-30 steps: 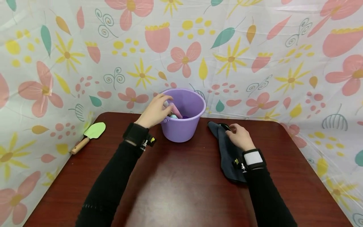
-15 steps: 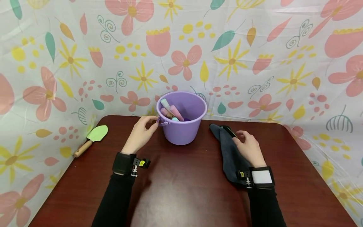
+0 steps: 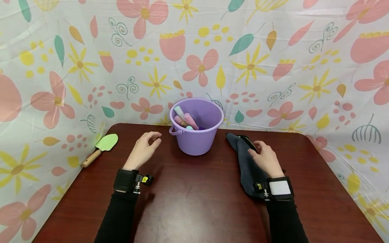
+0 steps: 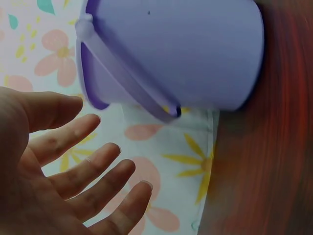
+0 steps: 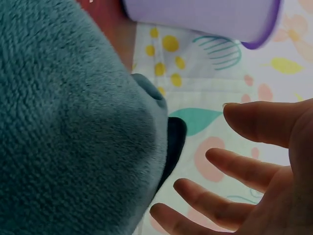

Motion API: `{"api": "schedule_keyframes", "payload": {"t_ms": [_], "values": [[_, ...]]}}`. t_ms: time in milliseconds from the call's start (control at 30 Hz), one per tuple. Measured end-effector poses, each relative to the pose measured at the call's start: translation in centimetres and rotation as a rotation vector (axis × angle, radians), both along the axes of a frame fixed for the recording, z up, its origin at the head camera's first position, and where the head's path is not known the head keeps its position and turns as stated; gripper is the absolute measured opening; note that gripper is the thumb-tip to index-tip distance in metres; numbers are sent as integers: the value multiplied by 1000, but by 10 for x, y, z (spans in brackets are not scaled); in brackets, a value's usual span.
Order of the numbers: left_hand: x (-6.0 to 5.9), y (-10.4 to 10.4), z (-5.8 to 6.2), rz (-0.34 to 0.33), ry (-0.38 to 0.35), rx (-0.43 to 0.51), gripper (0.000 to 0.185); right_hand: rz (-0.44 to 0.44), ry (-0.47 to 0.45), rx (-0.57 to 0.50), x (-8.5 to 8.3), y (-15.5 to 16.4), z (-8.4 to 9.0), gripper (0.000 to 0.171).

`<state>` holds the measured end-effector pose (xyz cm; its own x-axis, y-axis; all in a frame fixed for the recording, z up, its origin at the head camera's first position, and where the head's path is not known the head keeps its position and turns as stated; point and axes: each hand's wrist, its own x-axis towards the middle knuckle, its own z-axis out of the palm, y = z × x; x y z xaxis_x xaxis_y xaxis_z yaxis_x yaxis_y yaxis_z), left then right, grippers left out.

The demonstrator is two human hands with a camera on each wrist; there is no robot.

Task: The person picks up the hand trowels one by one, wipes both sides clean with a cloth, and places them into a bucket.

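Head view: left hand [image 3: 143,150] has drawn back from the purple bucket [image 3: 196,135], fingers loose, holding nothing. Right hand [image 3: 265,158] stays on the dark cloth [image 3: 247,168], fingers relaxed. Bare surface [image 3: 194,202] lies toward the near edge. Bucket holds pastel sticks [image 3: 185,119].

Left wrist view: fingers [image 4: 93,166] spread beside the bucket [image 4: 186,49].

Right wrist view: fingers [image 5: 244,169] open, cloth [image 5: 73,132] alongside.

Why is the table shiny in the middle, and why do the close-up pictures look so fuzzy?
Head view: room light glares pale off the glossy table, and its edges look bent by the wide lens. Left wrist view: the purple bucket and left hand are soft and dim, the table a red blur. Right wrist view: the grey cloth shows crisp fibres; the right hand is blurrier.
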<state>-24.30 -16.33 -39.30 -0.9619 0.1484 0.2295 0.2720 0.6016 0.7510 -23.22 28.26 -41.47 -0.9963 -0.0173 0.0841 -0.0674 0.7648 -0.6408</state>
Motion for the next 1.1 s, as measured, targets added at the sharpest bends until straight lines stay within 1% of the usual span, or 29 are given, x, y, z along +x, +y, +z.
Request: {"api": "schedule_keyframes", "payload": {"t_ms": [100, 233, 400, 500, 633, 733, 767, 867, 1000, 1100], "values": [[-1, -12, -3, 6, -17, -28, 31, 14, -27, 15, -7, -1, -3, 56], [-3, -34, -6, 18, -46, -84, 34, 28, -69, 49, -19, 0, -7, 61], [0, -67, -13, 61, -64, -198, 34, 45, -132, 112, -37, 3, -14, 69], [2, -89, -18, 126, -41, -277, 32, 61, -176, 146, -47, 5, -18, 74], [5, -119, -24, 264, -33, -388, 32, 49, -262, 192, -56, 8, -20, 79], [6, -140, -28, 331, -76, -461, 35, 31, -331, 230, -62, 9, -22, 81], [6, -146, -30, 341, -94, -482, 36, 25, -350, 243, -64, 9, -23, 82], [6, -161, -35, 354, -154, -521, 30, 24, -373, 275, -71, 6, -26, 82], [6, -174, -40, 384, -236, -529, 23, 33, -396, 302, -82, -1, -29, 81], [7, -179, -45, 418, -282, -517, 34, 44, -418, 307, -88, -6, -30, 78]]}}
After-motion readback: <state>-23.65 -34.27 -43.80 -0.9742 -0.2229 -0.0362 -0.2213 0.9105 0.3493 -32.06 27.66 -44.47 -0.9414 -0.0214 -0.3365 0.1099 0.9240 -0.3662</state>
